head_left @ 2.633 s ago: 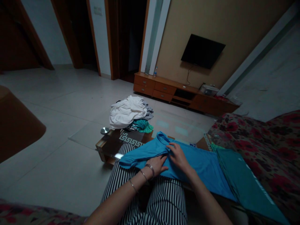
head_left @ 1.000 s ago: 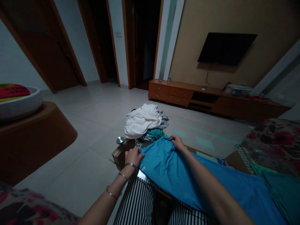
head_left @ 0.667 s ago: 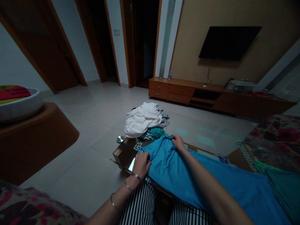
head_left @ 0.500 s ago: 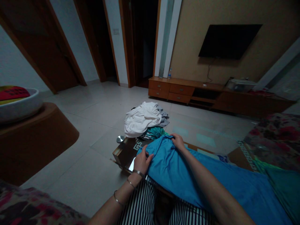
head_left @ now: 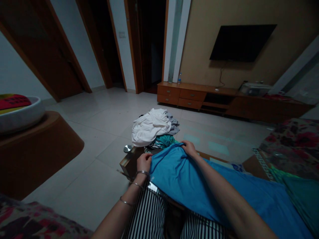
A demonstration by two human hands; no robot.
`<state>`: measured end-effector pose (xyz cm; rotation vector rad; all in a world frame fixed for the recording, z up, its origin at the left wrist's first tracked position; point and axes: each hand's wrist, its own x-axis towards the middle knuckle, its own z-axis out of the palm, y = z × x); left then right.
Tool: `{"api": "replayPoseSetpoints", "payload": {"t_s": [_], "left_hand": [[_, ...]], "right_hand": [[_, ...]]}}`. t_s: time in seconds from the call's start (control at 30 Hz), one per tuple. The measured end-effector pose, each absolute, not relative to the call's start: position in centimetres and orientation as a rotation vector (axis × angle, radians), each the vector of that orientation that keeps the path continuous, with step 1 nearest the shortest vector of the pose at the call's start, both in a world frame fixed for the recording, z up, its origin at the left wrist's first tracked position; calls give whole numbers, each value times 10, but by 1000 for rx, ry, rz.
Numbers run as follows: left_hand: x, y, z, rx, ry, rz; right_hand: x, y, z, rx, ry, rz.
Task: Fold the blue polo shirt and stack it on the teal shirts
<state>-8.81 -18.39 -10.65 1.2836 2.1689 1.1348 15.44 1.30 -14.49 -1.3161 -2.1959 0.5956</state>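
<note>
A blue garment [head_left: 179, 176] lies stretched over the glass-topped coffee table and runs off toward the lower right. My left hand [head_left: 144, 162], with bangles at the wrist, pinches its left end near the table's corner. Farther back, my right hand [head_left: 189, 147] is closed on the garment's far edge, where the cloth bunches into folds. Just beyond the hands sits a heap of clothes: a white garment [head_left: 152, 126] on top, grey cloth [head_left: 173, 124] at its right, and teal cloth [head_left: 164, 141] underneath.
The coffee table's wooden frame [head_left: 127, 162] and a round metal cap [head_left: 128, 148] show at the left corner. Green folded cloth [head_left: 299, 192] lies at the right. A wooden stand [head_left: 50, 139] holds a white basin [head_left: 37, 106]. Floral-covered seats [head_left: 294, 142] flank the table.
My left hand has moved left and slightly up, drawing the blue garment's left end outward over the table corner. My right hand keeps its hold in nearly the same place.
</note>
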Motion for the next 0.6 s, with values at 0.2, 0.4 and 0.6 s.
{"api": "replayPoseSetpoints", "payload": {"t_s": [0.2, 0.4, 0.6], "left_hand": [[-100, -176, -99, 1537, 2413, 556], [-95, -158, -90, 1731, 2374, 258], [-102, -160, -82, 1719, 2086, 406]], "right_hand": [[153, 24, -140, -1321, -2208, 631], [151, 32, -128, -1312, -2184, 696], [156, 38, -103, -1183, -2140, 840]]}}
